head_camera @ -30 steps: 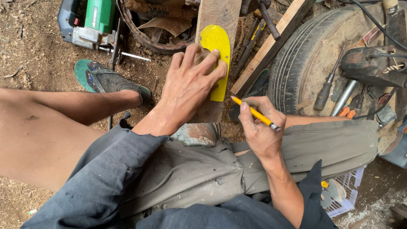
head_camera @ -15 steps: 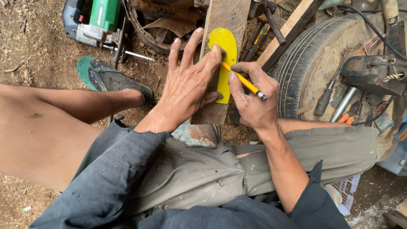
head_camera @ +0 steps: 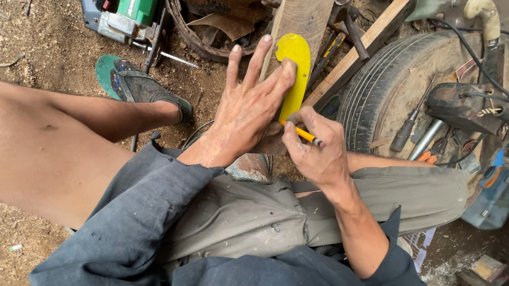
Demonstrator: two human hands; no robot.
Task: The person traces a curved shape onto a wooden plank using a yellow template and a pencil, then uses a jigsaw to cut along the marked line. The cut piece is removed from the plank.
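A yellow template [head_camera: 295, 71] lay flat on a wooden plank [head_camera: 305, 10]. We pressed it down with the left hand [head_camera: 247, 111], fingers spread open. Our right hand [head_camera: 319, 151] pinched a yellow pencil [head_camera: 306, 134] at its lower edge, beside a tyre [head_camera: 373, 90].

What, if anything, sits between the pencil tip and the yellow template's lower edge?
Nothing visible. The right hand holds the yellow pencil at the lower end of the flat yellow oval template, which the left hand presses onto the wooden plank.
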